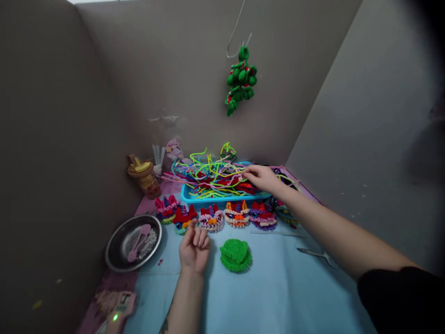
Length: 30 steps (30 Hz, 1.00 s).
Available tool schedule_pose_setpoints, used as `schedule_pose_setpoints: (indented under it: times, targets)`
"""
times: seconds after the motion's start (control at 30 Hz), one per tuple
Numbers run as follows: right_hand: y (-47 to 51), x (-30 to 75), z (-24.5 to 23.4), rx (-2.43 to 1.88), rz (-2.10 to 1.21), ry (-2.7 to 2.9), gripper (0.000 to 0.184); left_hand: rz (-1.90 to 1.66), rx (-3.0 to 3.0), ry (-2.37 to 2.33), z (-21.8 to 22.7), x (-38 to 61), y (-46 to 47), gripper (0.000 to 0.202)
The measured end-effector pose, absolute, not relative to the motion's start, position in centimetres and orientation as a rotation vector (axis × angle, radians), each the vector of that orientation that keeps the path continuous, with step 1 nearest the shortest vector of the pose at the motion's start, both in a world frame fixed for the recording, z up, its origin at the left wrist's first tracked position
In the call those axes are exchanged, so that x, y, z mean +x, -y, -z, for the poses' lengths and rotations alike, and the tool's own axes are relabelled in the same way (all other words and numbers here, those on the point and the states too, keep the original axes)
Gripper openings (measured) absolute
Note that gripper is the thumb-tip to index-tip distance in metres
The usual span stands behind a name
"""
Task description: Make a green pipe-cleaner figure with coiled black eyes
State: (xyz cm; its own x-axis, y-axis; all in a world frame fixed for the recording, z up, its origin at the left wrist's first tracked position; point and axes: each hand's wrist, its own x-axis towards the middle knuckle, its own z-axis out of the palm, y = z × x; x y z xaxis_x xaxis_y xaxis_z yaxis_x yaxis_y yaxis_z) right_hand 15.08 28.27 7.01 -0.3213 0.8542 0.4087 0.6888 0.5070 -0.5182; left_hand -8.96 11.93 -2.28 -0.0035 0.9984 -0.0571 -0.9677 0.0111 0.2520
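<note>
My right hand (261, 178) reaches over a blue tray (205, 202) heaped with colourful pipe cleaners (212, 176). Its thumb and fingers are pinched together among the strands, on what looks like a pipe cleaner. My left hand (195, 248) is palm up just above the table mat, fingers loosely bent and the index finger stretched out, with nothing visible in it. To its right lies a round green fuzzy piece (236, 255) with ridged edges. A row of several fuzzy animal heads, among them an orange and white one (237, 214), lines the front of the tray.
A metal bowl (116, 263) at left holds a pink scoop (139, 243) and small pale beads. A pink glue gun (120, 308) with a green light lies front left. Scissors or pliers (314, 253) rest under my right forearm. A lidded cup (145, 178) stands at back left; green ornaments (241, 79) hang above.
</note>
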Motion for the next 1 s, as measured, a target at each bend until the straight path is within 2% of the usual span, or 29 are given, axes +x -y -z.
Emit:
schedule_pose_setpoints:
  times: [0.13, 0.3, 0.63, 0.8, 1.0]
  targets:
    - [-29.0, 15.8, -7.1, -1.341, -0.284, 2.089, 0.019, -1.559, 0.157, -0.228, 2.4, -9.1, -11.9, 0.011]
    - [-30.5, 16.6, -6.3, -1.473, -0.134, 2.08, 0.03, -1.551, 0.139, -0.225, 2.7, -9.1, -12.0, 0.008]
    - [-30.7, 19.6, -7.9, -1.725, -0.019, 2.216, 0.025, -1.542, 0.151, -0.191, 2.6, -9.1, -12.1, 0.011]
    - [-28.5, 21.9, -6.2, -1.808, -0.059, 2.444, 0.011, -1.526, 0.15, -0.187, 2.4, -8.9, -12.3, 0.012]
    - [-28.1, 24.8, -3.3, -1.813, 0.024, 2.401, 0.024, -1.532, 0.157, -0.203, 2.4, -8.8, -12.2, 0.012]
